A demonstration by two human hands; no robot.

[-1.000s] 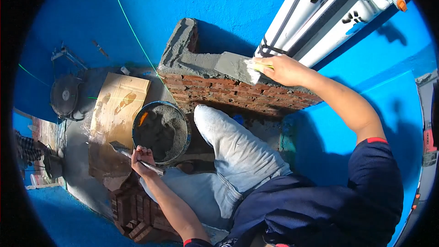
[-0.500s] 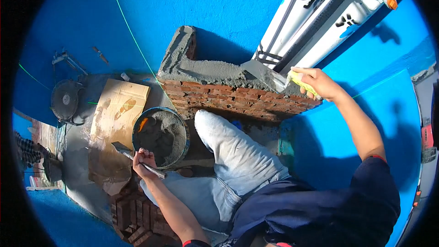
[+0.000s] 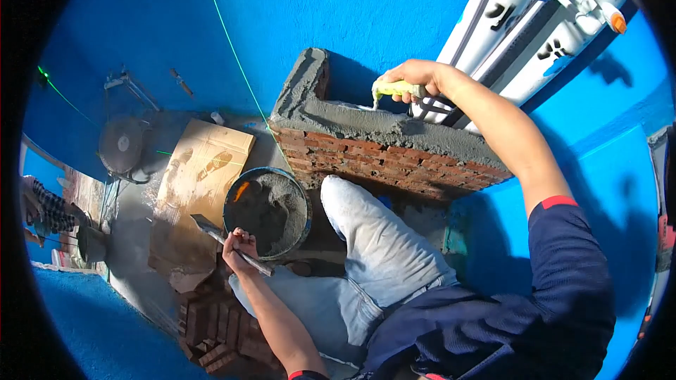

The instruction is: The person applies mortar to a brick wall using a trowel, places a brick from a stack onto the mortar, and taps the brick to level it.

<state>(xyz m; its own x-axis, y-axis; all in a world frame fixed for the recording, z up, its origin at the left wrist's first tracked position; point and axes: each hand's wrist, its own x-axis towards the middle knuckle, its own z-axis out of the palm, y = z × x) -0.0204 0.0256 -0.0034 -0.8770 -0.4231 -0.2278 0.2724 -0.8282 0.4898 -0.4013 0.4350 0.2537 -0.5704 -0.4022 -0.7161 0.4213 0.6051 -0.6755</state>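
My right hand point(image 3: 415, 81) is closed around the yellow-green handle of a trowel point(image 3: 399, 89). Its blade shows only as a thin edge along the back of a low brick wall point(image 3: 359, 158), whose top is coated in grey mortar point(image 3: 338, 116). Down by my left thigh, my left hand point(image 3: 241, 244) grips a long-handled tool with a dark flat blade point(image 3: 205, 225); its exact kind is unclear. That blade sits beside a round bucket point(image 3: 308, 222) holding wet grey mortar point(image 3: 271, 214). My bent knee is close to the wall's front face.
A wooden board point(image 3: 204, 151) with shoe prints lies left of the bucket, near a round fan point(image 3: 121, 144). Stacked bricks point(image 3: 222, 327) are by my left leg. White pipes point(image 3: 496, 24) lean behind the wall. Green lines cross the blue walls. Another person's checked sleeve point(image 3: 53, 211) shows far left.
My right hand has moved left along the wall top with the trowel, from its right part toward the middle, and the blade has turned edge-on. My left hand keeps its tool beside the bucket.
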